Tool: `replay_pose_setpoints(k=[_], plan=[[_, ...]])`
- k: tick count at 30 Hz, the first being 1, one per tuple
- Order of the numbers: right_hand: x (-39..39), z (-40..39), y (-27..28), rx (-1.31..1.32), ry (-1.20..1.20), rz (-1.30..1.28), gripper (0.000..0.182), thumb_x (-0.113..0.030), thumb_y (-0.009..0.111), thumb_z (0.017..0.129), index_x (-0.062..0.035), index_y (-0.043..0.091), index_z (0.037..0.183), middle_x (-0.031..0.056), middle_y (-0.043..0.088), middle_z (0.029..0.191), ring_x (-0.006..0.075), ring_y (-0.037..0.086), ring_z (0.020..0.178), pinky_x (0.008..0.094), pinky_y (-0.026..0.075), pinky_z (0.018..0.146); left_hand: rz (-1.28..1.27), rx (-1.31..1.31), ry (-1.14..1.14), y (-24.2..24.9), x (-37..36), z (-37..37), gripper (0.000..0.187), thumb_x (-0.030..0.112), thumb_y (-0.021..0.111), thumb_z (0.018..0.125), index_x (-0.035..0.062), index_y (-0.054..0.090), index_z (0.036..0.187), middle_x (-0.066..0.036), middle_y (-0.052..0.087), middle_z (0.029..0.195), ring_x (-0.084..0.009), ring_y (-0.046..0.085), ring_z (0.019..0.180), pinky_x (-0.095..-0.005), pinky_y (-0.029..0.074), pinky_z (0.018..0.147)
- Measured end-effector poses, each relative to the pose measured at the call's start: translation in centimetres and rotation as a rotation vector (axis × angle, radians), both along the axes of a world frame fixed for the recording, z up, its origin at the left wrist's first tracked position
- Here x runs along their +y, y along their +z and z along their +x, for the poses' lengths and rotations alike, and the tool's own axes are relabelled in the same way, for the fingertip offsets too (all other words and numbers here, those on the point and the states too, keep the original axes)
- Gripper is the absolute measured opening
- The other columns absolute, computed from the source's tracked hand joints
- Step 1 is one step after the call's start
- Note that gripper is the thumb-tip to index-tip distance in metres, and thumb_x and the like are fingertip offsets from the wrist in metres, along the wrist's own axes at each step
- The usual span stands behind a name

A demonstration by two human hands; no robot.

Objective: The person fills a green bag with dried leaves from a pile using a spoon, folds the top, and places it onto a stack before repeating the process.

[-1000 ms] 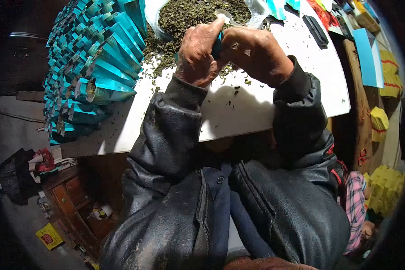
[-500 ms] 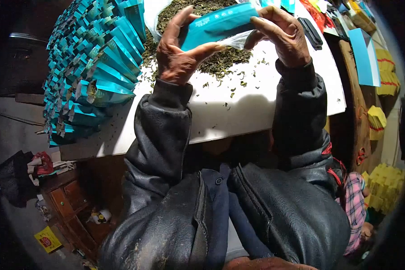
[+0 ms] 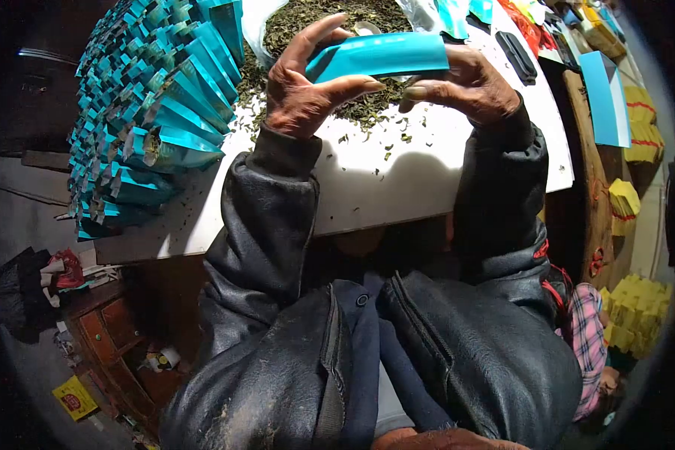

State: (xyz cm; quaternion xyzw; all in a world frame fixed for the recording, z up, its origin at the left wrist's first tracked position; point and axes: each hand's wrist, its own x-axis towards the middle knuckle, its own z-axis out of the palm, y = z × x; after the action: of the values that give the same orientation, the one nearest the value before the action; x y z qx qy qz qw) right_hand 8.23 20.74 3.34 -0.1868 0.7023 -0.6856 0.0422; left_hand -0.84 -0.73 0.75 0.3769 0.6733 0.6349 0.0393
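Note:
A teal foil packet is stretched nearly level between my two hands over the white table. My left hand grips its left end, with fingers curved above and thumb extended along the lower edge. My right hand is closed at the packet's right end, its thumb below; some fingers are hidden behind. Beneath and behind the packet lies a heap of dried leaves, like loose tea, with bits scattered toward me. A small round pale thing shows in the heap just above the packet.
Many similar filled teal packets are stacked at the table's left. A black slim object lies on the right side. Beyond that edge are a light-blue open box, yellow packs and pink plaid cloth. A wooden drawer cabinet stands lower left.
The packet has turned from slanting up to the right to nearly level, and its printed face no longer shows. My right hand has come lower, with its fingers now more behind the packet.

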Motion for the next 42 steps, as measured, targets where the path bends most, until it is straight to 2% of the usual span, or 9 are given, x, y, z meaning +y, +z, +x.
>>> replay_pose_setpoints(k=[10, 15, 17, 19, 22, 26, 31, 38, 42], plan=[[-0.7, 0.5, 0.9, -0.15, 0.017, 0.073, 0.039, -0.011, 0.069, 0.08, 0.0017, 0.052, 0.113, 0.0133, 0.066, 0.083, 0.0211, 0.066, 0.076, 0.0322, 0.053, 0.069, -0.021, -0.085, 0.047, -0.1, 0.1, 0.3, 0.078, 0.025, 0.084, 0.061, 0.0094, 0.046, 0.127, -0.012, 0.058, 0.111, -0.0229, 0.058, 0.1, -0.0369, 0.05, 0.087], [-1.2, 0.4, 0.8, -0.267, 0.031, 0.06, 0.05, -0.004, 0.066, 0.081, 0.0051, 0.042, 0.125, 0.0175, 0.06, 0.107, 0.0209, 0.065, 0.083, 0.0341, 0.054, 0.073, -0.187, 0.793, 0.204, -0.6, 0.4, -1.1, 0.071, 0.024, 0.081, 0.066, 0.0082, 0.048, 0.126, -0.013, 0.06, 0.109, -0.0231, 0.057, 0.103, -0.0378, 0.05, 0.086], [-2.0, 0.4, 0.9, -0.203, 0.042, 0.174, 0.055, -0.002, 0.067, 0.08, 0.0055, 0.039, 0.128, 0.0198, 0.055, 0.116, 0.0222, 0.064, 0.086, 0.0326, 0.054, 0.073, -0.115, 0.471, -0.077, -0.8, 0.4, -0.5, 0.072, 0.023, 0.081, 0.066, 0.0077, 0.047, 0.127, -0.014, 0.06, 0.11, -0.0211, 0.061, 0.097, -0.0312, 0.052, 0.081], [-2.2, 0.6, 0.6, -0.018, 0.018, 0.118, 0.058, -0.023, 0.073, 0.077, 0.0016, 0.047, 0.122, 0.0133, 0.066, 0.096, 0.0157, 0.065, 0.081, 0.0253, 0.055, 0.067, -0.058, 0.438, -0.097, -1.2, 0.7, -0.8, 0.075, 0.024, 0.083, 0.063, 0.0085, 0.047, 0.127, -0.014, 0.061, 0.106, -0.0202, 0.062, 0.093, -0.0289, 0.054, 0.078], [-2.0, 0.6, 0.7, -0.097, 0.065, 0.066, 0.054, -0.024, 0.073, 0.076, 0.0013, 0.05, 0.119, 0.0138, 0.066, 0.094, 0.0165, 0.065, 0.081, 0.0262, 0.055, 0.069, -0.237, 0.161, -0.045, 0.0, 0.0, 0.5, 0.068, 0.025, 0.083, 0.063, 0.0096, 0.052, 0.122, -0.011, 0.063, 0.102, -0.0202, 0.062, 0.093, -0.0314, 0.053, 0.079], [-1.8, 0.0, -0.3, -0.018, 0.057, 0.042, 0.04, -0.021, 0.071, 0.079, -0.0002, 0.056, 0.11, 0.0092, 0.067, 0.084, 0.0128, 0.064, 0.074, 0.0252, 0.052, 0.063, -0.214, 0.471, -0.006, -0.4, 0.5, 0.2, 0.057, 0.029, 0.083, 0.06, 0.0093, 0.06, 0.109, -0.009, 0.062, 0.095, -0.0235, 0.061, 0.087, -0.0323, 0.05, 0.079], [-2.0, -0.7, -0.6, 0.18, 0.016, 0.471, 0.029, -0.028, 0.07, 0.081, -0.0017, 0.062, 0.093, 0.0037, 0.056, 0.063, 0.0113, 0.054, 0.058, 0.0257, 0.045, 0.053, -0.244, 0.458, 0.027, -0.8, 0.7, 0.4, 0.059, 0.024, 0.084, 0.055, 0.0079, 0.059, 0.106, -0.009, 0.06, 0.094, -0.0247, 0.059, 0.087, -0.0345, 0.047, 0.081], [-1.7, -0.7, -0.3, 0.37, 0.038, 0.388, 0.026, -0.015, 0.068, 0.081, 0.0003, 0.061, 0.101, 0.0113, 0.058, 0.094, 0.0172, 0.061, 0.081, 0.0286, 0.053, 0.069, -0.212, 0.414, -0.044, -0.7, 0.6, -0.1, 0.066, 0.018, 0.083, 0.054, 0.0084, 0.056, 0.113, -0.01, 0.058, 0.103, -0.0259, 0.057, 0.096, -0.0336, 0.045, 0.087], [-1.4, -0.7, -1.0, 0.237, 0.009, 0.403, 0.03, -0.026, 0.072, 0.079, -0.0006, 0.062, 0.091, 0.009, 0.059, 0.081, 0.0139, 0.057, 0.072, 0.0302, 0.045, 0.061, -0.237, 0.494, -0.058, -0.9, 0.6, -0.2, 0.064, 0.02, 0.079, 0.059, 0.007, 0.054, 0.116, -0.014, 0.056, 0.108, -0.0285, 0.054, 0.103, -0.0361, 0.042, 0.093]])
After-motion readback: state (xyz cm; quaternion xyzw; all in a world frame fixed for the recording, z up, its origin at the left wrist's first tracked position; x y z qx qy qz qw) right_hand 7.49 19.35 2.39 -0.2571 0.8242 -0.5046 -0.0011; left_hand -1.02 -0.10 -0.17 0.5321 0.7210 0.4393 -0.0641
